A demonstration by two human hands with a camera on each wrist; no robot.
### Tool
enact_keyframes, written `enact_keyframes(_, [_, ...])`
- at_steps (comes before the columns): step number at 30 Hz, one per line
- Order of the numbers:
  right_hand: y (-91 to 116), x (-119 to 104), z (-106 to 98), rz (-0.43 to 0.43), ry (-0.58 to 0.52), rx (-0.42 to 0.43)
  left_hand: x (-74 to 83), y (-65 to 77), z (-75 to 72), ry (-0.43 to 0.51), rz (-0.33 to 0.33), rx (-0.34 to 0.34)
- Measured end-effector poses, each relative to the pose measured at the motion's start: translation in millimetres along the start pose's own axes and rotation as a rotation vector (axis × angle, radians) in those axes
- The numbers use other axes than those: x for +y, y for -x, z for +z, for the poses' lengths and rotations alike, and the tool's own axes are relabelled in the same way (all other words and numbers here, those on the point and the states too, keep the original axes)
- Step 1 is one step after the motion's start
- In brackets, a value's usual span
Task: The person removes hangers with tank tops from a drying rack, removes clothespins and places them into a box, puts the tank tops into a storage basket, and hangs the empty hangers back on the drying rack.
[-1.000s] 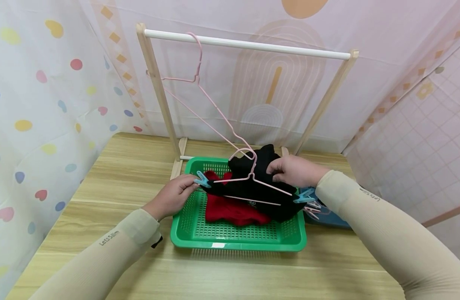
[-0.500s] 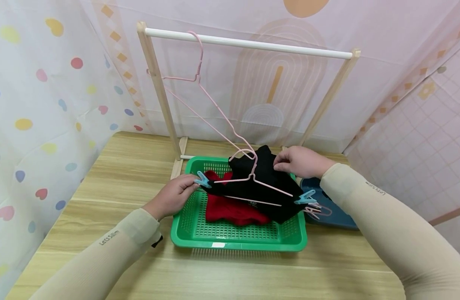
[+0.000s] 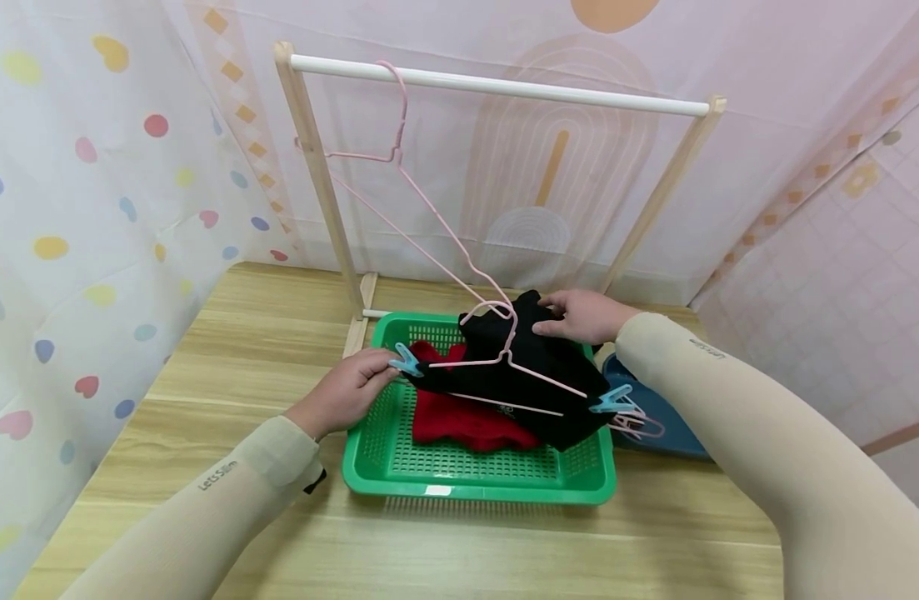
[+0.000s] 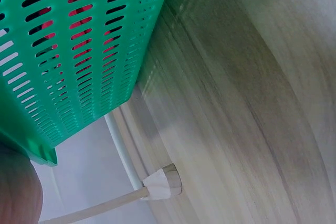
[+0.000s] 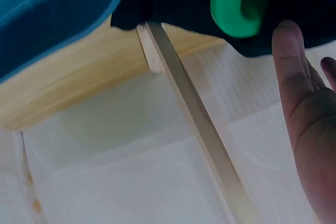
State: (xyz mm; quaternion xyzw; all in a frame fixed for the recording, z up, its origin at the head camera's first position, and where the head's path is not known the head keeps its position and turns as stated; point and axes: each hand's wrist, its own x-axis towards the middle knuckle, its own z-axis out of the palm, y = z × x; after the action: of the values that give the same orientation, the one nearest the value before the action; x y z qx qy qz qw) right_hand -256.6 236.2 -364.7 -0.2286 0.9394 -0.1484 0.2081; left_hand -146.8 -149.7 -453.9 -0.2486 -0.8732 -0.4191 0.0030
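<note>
A black garment lies over a pink clothes hanger, held to it by a light blue clothes peg and a second blue peg. My left hand pinches the hanger's left end beside the first peg; its fingertips are partly hidden. On the black cloth's upper right rests my right hand, thumb and fingers apart. The right wrist view shows its fingers straight against the dark cloth. Beneath lie a red garment and a green basket.
Behind the basket stands a wooden rack with a white rod. Another pink hanger hooks onto the rod and reaches down to the basket. To the right is a blue container with several pegs.
My right hand has moved off the right peg region, up and away along the black cloth, and its fingers have spread. My left hand stays at the hanger's end.
</note>
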Motion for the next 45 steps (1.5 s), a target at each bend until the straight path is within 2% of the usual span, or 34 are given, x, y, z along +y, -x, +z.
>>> enact_keyframes(5, [-7.8,-0.1,10.3,0.01,0.056,-0.025,1.1,0.6,-1.2,-0.003,0.01,0.002])
enact_keyframes(12, [-15.7,-1.4,22.9,-0.027,0.158,0.051,1.3,3.0,-2.2,0.001,-0.004,-0.008])
enact_keyframes(20, [-20.4,3.5,26.5,-0.031,0.172,0.11,1.7,5.0,-2.3,-0.011,0.006,-0.004])
enact_keyframes(27, [-20.4,4.1,24.9,-0.027,0.121,0.134,3.0,5.8,-1.7,-0.016,0.024,0.006])
enact_keyframes(32, [-18.0,3.1,21.9,-0.052,0.133,0.172,3.7,5.1,-0.3,-0.013,0.022,0.01])
enact_keyframes(36, [-10.6,-2.2,15.1,-0.051,0.072,0.188,5.7,4.8,0.2,-0.004,0.011,0.01])
enact_keyframes(45, [17.8,-24.6,-3.7,-0.09,-0.166,0.207,7.4,3.2,-2.8,0.013,-0.008,0.022])
